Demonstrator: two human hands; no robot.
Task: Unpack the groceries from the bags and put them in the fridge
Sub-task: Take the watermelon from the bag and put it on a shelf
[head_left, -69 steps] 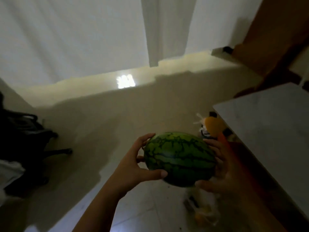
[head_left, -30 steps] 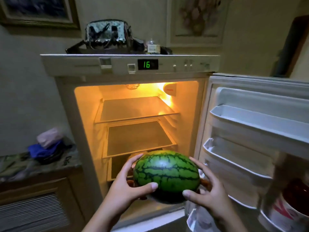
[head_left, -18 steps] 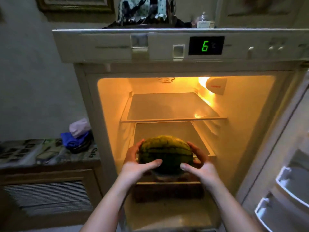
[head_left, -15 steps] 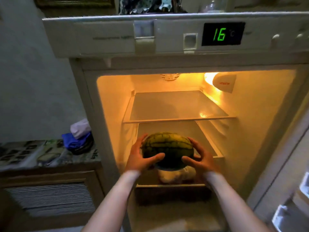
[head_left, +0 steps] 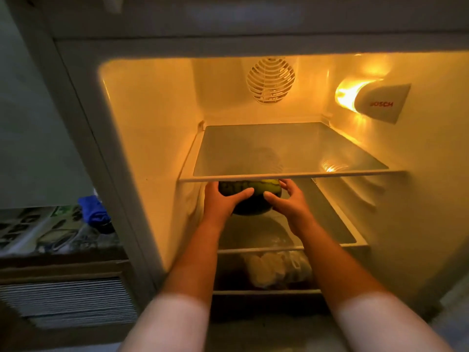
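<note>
A small striped green watermelon [head_left: 253, 199] is inside the open fridge, just over the middle glass shelf [head_left: 330, 224] and under the top glass shelf [head_left: 291, 148]. Its upper part is hidden behind the top shelf's front edge. My left hand [head_left: 220, 199] grips its left side and my right hand [head_left: 289, 201] grips its right side, both arms reaching into the lit fridge [head_left: 152, 148]. I cannot tell whether the melon rests on the shelf.
A pale bagged item [head_left: 276, 270] lies under the middle shelf. The fridge lamp cover [head_left: 378, 102] juts from the right wall; a fan grille [head_left: 271, 81] sits at the back. Left of the fridge, a counter [head_left: 50, 232] holds blue cloth [head_left: 94, 209].
I carried the watermelon from the room to the fridge and pushed it deeper in between the two shelves. My head has moved closer, so the control panel has left the view.
</note>
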